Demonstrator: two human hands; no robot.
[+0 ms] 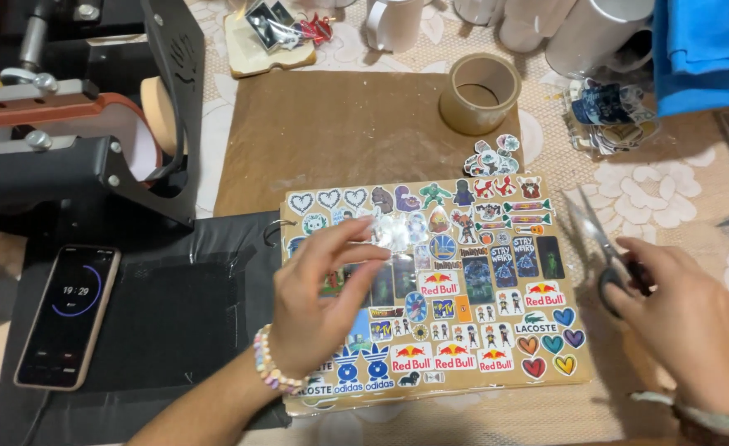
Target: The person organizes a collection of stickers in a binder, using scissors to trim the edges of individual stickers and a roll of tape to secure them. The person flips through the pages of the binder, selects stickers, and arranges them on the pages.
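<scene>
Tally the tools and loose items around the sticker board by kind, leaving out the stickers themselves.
Scissors, in the right hand: 1
Tape roll: 1
Phone: 1
Sticker board, under the left hand: 1
Press machine: 1
White mugs, at least: 3
Total: 8

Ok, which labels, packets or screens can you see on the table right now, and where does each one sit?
Phone: far left on a black mat, dark lit screen with a blue ring.
Sticker sheet: centre, brown board crowded with small colourful stickers, under the left hand.
Loose stickers: small pile just above the sheet, white and blue.
Clear packet: upper right, dark blue and tan pieces inside.
Scissors: in the right hand.
</scene>
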